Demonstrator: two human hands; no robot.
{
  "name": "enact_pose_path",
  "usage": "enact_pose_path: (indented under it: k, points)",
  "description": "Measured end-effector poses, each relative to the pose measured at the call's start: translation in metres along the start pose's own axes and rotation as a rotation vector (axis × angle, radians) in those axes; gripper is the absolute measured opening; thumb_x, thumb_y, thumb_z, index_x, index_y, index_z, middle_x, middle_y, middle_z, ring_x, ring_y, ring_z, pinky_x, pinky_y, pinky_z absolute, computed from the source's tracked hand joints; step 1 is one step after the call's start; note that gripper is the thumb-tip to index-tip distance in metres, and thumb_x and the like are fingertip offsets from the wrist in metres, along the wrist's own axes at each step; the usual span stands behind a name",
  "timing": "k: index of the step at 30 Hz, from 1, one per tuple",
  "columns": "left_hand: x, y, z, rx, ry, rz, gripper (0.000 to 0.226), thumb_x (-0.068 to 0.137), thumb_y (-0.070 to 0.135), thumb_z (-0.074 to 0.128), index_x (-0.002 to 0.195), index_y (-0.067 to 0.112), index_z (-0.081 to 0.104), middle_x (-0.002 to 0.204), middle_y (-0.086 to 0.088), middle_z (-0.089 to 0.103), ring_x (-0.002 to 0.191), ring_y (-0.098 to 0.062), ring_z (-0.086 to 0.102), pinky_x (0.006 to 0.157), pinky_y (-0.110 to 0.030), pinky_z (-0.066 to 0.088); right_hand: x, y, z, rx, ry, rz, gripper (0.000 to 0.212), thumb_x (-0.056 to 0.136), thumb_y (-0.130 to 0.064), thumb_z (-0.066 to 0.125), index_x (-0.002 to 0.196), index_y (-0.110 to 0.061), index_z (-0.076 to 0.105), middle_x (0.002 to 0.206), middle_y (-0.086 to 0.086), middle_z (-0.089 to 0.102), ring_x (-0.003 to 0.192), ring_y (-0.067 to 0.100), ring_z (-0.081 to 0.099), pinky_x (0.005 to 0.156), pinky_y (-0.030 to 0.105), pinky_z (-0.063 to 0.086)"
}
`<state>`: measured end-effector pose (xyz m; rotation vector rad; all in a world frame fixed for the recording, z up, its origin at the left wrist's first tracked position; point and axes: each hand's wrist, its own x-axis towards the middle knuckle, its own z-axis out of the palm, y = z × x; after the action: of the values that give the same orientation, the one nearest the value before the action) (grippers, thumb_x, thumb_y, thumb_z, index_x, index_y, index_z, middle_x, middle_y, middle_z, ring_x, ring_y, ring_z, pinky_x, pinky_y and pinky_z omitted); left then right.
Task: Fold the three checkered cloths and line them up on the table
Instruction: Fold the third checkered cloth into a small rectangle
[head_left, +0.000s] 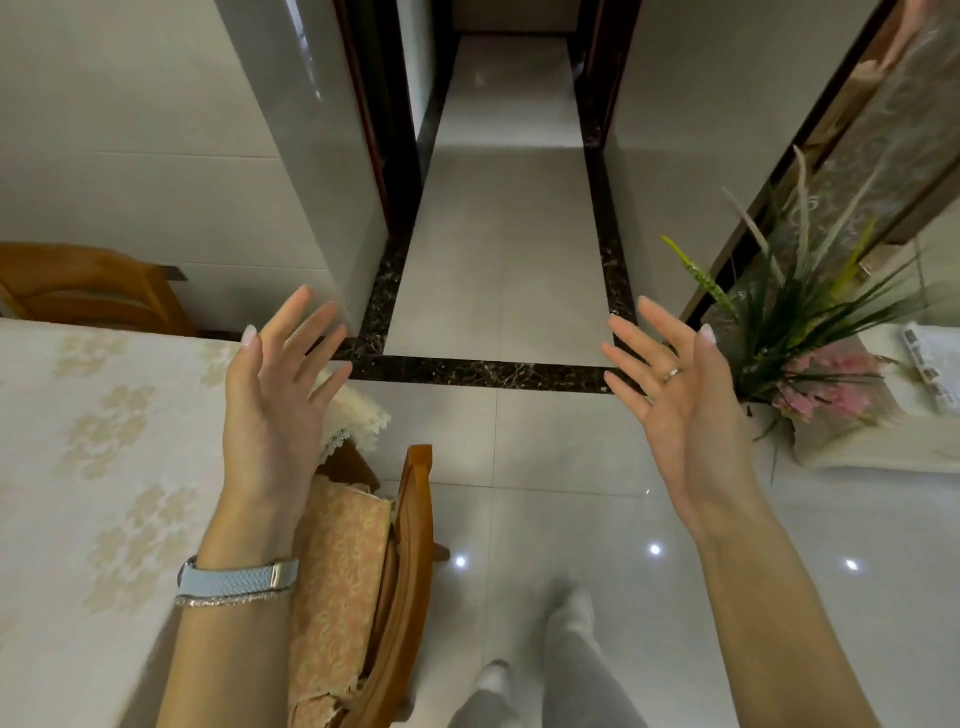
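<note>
Beside the draped table (78, 467), left hand (270, 405) and right hand (680, 410) are raised, fingers spread, nothing held; checkered cloths are not seen; the plant (810, 312) could be knocked in turning.

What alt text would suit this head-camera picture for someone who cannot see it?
The person's left hand and right hand are raised, open and empty, palms facing each other, over a glossy tiled floor. A table with a flowered cover and a wooden chair stand at the left, a leafy plant at the right.
</note>
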<state>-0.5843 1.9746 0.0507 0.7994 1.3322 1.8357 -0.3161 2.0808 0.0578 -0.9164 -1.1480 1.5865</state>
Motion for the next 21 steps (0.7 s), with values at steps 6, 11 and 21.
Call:
enact_pose_path:
  k: [6,11,21]
  points:
    - [0.058,-0.022,0.027,0.022,0.123,0.018,0.049,0.104,0.044,0.021,0.141,0.029,0.049,0.14,0.007,0.057,0.131,-0.015,0.052,0.112,-0.048,0.035,0.097,-0.002,-0.007,-0.009,-0.1,0.031,0.047,0.1,-0.047,0.028,0.133,-0.027,0.055,0.131,-0.001,0.064,0.123,0.014,0.059,0.111,0.043,0.039]
    - [0.105,-0.033,0.057,0.024,0.25,0.076,0.051,0.102,0.048,0.024,0.143,0.027,0.047,0.141,0.006,0.056,0.132,-0.015,0.051,0.114,-0.051,0.032,0.183,-0.013,-0.012,-0.017,-0.225,0.051,0.048,0.1,-0.048,0.026,0.133,-0.027,0.055,0.131,-0.001,0.064,0.123,0.015,0.059,0.113,0.045,0.037]
    - [0.176,-0.03,0.071,0.007,0.496,0.164,0.054,0.098,0.048,0.028,0.141,0.024,0.049,0.141,0.0,0.056,0.131,-0.02,0.052,0.114,-0.052,0.033,0.325,-0.018,0.031,-0.039,-0.468,0.12,0.049,0.101,-0.046,0.026,0.135,-0.024,0.054,0.131,0.0,0.064,0.123,0.015,0.059,0.113,0.046,0.036]
